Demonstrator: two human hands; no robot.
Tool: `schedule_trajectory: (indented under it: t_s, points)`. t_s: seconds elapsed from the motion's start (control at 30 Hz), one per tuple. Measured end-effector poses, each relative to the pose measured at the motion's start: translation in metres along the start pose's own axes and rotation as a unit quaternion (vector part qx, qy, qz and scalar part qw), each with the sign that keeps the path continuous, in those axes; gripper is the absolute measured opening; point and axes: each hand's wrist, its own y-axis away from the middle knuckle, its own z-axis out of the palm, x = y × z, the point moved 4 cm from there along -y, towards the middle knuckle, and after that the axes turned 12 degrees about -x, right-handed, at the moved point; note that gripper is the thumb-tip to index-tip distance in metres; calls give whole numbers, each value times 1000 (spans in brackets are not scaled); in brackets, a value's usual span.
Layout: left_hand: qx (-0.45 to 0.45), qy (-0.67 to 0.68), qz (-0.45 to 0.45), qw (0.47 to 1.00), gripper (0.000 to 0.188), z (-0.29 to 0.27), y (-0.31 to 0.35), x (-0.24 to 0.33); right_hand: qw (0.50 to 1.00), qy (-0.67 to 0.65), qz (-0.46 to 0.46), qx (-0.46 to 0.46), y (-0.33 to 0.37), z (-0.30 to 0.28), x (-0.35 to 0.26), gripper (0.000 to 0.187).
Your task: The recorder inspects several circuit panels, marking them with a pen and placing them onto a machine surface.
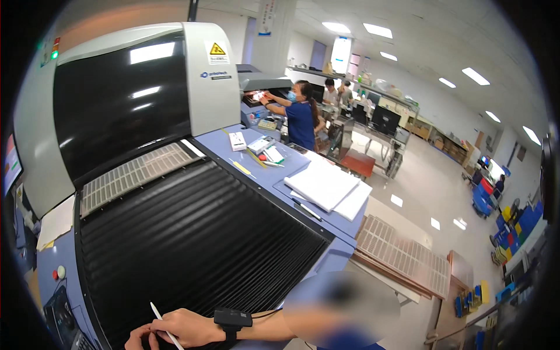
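Observation:
At the lower edge, my right hand point(184, 328) is closed around a slim white pen-like stick point(154, 309). The stick's pointed end leans up and away, and its other end runs out of the picture. A black device point(232, 318) with a cable is strapped on my right wrist. My hand is over the near part of a black pleated machine cover point(192, 239); whether it touches the cover I cannot tell. Across the far end of the cover lies a pale panel with rows of rectangular cells point(137, 175). My left hand is not visible.
A large machine with a dark window point(122, 111) rises at the back. On the blue side ledge lie white papers point(324, 184), a pen point(307, 210) and a small white box point(237, 141). Stacked gridded panels point(402, 254) stand at right. A masked co-worker point(301, 122) works beyond.

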Motion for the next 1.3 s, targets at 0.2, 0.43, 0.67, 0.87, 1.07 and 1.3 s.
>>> schedule_trajectory:
  t_s: [0.2, 0.43, 0.67, 0.87, 1.07, 1.3]
  points:
    - [-9, -51, -6, 999, 17, 4, 4, -5, 1000, 2, 4, -23, -3, 7, 6, 10]
    - [54, 30, -52, 997, 22, 2, -2, 1, 999, -12, 23, -21, 0, 2, -2, 13]
    - [18, 9, -22, 1000, 18, 3, 4, 5, 999, 21, 21, -41, 1, 7, 1, 13]
    - [-3, 11, -35, 999, 17, 7, 4, 2, 998, 6, 35, -49, 2, 7, 6, 11]
    - [1, 5, -35, 999, 16, 7, 6, 2, 998, 8, 35, -57, 2, 11, 9, 11]
    - [-4, 4, -53, 999, 17, 11, 7, -4, 998, 17, 35, -48, 4, 8, 8, 11]
